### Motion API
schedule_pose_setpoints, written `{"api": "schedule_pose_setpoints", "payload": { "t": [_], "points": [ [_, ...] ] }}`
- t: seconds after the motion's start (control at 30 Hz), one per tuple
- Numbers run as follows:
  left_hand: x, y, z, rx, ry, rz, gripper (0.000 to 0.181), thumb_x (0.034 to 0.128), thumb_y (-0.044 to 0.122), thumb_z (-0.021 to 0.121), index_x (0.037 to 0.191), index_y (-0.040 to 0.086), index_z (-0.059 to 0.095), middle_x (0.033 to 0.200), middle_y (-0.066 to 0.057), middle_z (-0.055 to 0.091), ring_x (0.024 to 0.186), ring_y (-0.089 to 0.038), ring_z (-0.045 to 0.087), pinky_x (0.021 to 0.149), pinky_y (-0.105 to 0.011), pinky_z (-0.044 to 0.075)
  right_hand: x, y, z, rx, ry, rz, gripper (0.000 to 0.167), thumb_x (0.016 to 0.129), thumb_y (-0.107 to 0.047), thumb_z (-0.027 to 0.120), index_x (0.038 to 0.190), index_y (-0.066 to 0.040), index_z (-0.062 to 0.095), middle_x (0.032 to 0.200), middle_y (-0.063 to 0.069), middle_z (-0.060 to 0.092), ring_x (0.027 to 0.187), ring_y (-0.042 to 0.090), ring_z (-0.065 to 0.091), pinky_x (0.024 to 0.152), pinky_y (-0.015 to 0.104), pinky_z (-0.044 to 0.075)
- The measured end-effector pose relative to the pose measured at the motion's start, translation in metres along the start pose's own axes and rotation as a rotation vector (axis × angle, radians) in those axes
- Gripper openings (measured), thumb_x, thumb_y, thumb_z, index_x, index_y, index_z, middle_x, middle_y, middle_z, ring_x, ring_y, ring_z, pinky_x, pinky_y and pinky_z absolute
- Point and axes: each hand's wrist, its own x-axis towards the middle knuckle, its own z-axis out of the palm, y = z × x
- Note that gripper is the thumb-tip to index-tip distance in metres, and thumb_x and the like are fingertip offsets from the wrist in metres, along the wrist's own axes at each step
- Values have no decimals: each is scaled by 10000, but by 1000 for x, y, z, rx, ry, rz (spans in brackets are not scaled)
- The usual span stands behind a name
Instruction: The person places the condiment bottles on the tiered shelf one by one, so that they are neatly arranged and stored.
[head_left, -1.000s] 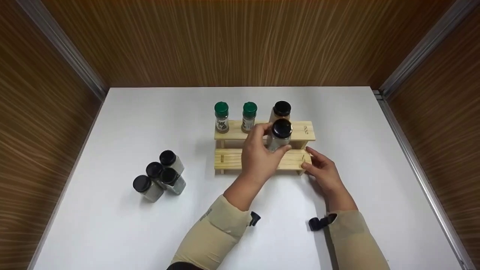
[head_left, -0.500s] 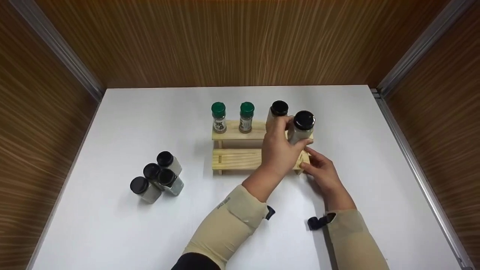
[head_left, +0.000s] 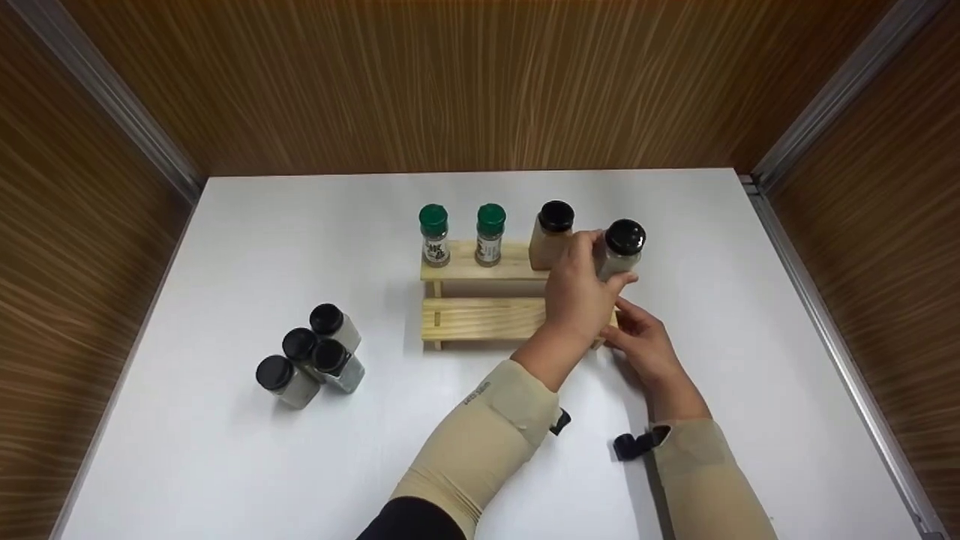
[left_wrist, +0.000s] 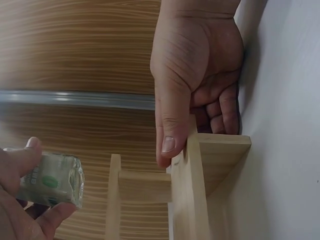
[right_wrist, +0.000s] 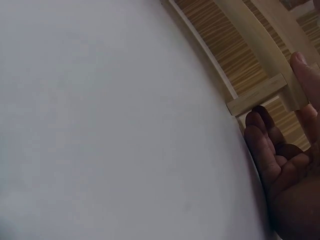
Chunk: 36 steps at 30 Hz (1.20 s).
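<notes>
My left hand [head_left: 581, 292] grips a clear glass spice jar [head_left: 621, 259] with a black lid, over the right end of the wooden two-tier rack [head_left: 480, 319]. In the left wrist view the base of the jar [left_wrist: 52, 180] is apart from the upper shelf. My right hand [head_left: 646, 349] holds the right end of the lower shelf [left_wrist: 187, 195], thumb on top and the other fingers about its end. On the upper shelf stand two green-capped spice bottles [head_left: 434, 236] and a black-lidded jar [head_left: 551, 244] of brownish contents, partly behind my left hand.
A cluster of several black-lidded spice jars [head_left: 296, 386] stands on the white table [head_left: 187, 450] to the left of the rack. Wood-grain panels [head_left: 480, 90] enclose the table at the back and both sides.
My left hand has carried the jar rightward and away from me, from over the rack's middle to the upper shelf's right end. My right hand keeps its hold on the rack.
</notes>
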Motion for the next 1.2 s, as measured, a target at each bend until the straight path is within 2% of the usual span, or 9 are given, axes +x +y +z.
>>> {"api": "schedule_pose_setpoints", "payload": {
  "t": [0.17,0.4,0.53,0.8,1.03,1.2],
  "points": [
    [2,-2,9,32,-16,-14,614,847,268,918,1307,58,570,1296,-83,670,1226,-208,653,1010,-267,515,1,2,1,24,6,-16,612,946,89,731,1518,64,514,1115,35,690,958,128,657,788,271,599],
    [4,-8,14,28,-15,-47,583,855,257,912,1279,60,563,1271,-74,673,1201,-218,673,991,-288,529,0,0,0,11,-1,-13,639,938,64,759,1528,42,515,1144,73,693,980,143,678,795,285,603],
    [5,-9,16,27,-10,-41,581,864,258,904,1282,52,556,1272,-84,671,1192,-227,679,989,-289,531,0,0,-2,19,0,-22,631,941,65,756,1525,44,518,1137,70,694,970,144,681,800,283,603],
    [4,-7,22,91,2,-55,613,874,271,895,1329,52,547,1286,-100,673,1193,-228,678,970,-302,545,-1,1,-2,25,2,-20,619,942,52,762,1517,36,535,1150,46,678,996,152,651,810,282,602],
    [7,-5,30,135,37,-69,621,897,282,875,1366,46,543,1284,-108,696,1185,-218,690,944,-331,562,0,2,-2,3,14,-27,608,921,1,810,1489,-7,594,1213,-5,696,1104,171,594,839,257,568],
    [10,-6,35,151,62,-81,634,914,284,858,1399,42,530,1322,-112,685,1212,-222,681,954,-335,560,-1,2,-2,-15,5,-26,583,918,-45,831,1464,-29,628,1200,4,704,1081,185,578,828,256,559]
  ]
}}
